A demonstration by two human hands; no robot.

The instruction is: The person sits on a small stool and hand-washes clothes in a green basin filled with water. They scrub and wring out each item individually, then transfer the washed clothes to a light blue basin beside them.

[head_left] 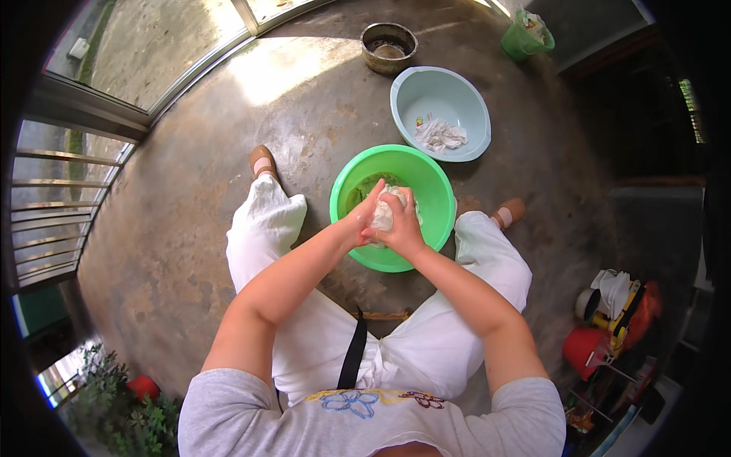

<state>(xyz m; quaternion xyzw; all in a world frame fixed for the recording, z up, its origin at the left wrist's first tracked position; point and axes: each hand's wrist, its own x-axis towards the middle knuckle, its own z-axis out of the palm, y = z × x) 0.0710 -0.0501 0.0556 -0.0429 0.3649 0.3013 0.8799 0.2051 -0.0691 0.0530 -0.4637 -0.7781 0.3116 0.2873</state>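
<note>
both hands meet over the green basin (344, 190), which sits on the concrete floor (175, 228) between the person's knees. the left hand (364, 218) and the right hand (397, 221) have their fingers curled tight around a bunched white cloth (387, 209) (it is pressed between them, above the basin's middle). just beyond stands a pale blue basin (415, 87) holding crumpled cloth, then a metal pot (389, 46), and farthest a small green bucket (520, 39).

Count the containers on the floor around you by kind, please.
Plastic basins: 2, green basin, pale blue basin
Metal pot: 1
Green bucket: 1
Total: 4
</note>
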